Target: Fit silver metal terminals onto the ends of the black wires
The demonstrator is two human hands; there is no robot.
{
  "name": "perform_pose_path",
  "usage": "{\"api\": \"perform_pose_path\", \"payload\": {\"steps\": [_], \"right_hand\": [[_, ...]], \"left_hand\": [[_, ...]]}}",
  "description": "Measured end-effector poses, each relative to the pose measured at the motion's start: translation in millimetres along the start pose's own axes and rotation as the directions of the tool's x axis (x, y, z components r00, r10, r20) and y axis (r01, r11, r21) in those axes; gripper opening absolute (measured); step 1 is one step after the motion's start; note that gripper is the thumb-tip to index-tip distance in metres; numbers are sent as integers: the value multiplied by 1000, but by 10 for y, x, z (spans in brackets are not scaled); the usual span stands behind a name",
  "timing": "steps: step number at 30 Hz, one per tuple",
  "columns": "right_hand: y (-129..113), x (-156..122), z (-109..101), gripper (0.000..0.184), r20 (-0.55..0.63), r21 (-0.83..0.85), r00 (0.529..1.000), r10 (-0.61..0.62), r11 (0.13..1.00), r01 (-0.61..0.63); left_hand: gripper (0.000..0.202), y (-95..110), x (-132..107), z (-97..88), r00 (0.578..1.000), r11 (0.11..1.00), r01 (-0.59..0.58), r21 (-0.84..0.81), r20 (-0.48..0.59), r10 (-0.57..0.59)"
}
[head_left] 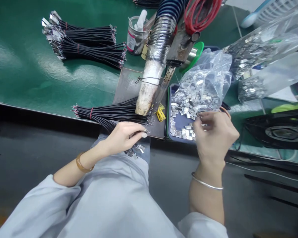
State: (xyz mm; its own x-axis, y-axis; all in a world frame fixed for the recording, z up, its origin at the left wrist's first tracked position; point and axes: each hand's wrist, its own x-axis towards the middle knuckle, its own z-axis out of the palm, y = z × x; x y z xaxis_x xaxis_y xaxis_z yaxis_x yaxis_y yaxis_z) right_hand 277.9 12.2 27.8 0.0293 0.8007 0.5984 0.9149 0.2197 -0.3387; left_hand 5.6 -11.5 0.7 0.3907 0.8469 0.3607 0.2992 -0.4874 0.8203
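Observation:
My left hand [124, 137] is at the bench's front edge, thumb and fingers pinched on what looks like the end of a black cable. Beside it on the bench lies a bundle of black cables [109, 111], tied with a red band and with stripped ends. Below the hand hang several cables with metal connectors [134, 152]. My right hand [215, 135] is over the right side of a blue tray [168, 115] of small metal USB-type connectors [188, 132]. Its fingers are closed together; whatever they hold is too small to make out.
A fume hose [149, 79] and a soldering holder [180, 49] hang over a dark plate, beside a yellow clip [160, 113]. Tied cable bundles [89, 49] lie back left near a plastic cup [136, 36]. Plastic bags of connectors [253, 53] and a black fan [280, 129] are right.

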Motion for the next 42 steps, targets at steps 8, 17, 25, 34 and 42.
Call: {"api": "perform_pose_path", "payload": {"steps": [8,17,25,34,42], "right_hand": [[-676,-456,62,9,8,558,974,226,807,-192],[-1012,-673,376,7,154,689,961,232,671,-272],[-1020,-670,394,7,193,703,948,253,638,-313],[-1007,-648,382,11,88,601,989,115,786,-145],[-974,-674,427,14,-52,535,998,47,845,-12]], "left_hand": [[22,91,109,-90,971,946,238,-222,33,-237],[15,126,64,34,959,940,228,-254,-110,-262],[15,87,26,75,974,971,150,-185,-141,-177],[18,108,60,20,967,946,242,-217,-20,-252],[21,104,93,6,945,872,304,-384,6,-326]]}}
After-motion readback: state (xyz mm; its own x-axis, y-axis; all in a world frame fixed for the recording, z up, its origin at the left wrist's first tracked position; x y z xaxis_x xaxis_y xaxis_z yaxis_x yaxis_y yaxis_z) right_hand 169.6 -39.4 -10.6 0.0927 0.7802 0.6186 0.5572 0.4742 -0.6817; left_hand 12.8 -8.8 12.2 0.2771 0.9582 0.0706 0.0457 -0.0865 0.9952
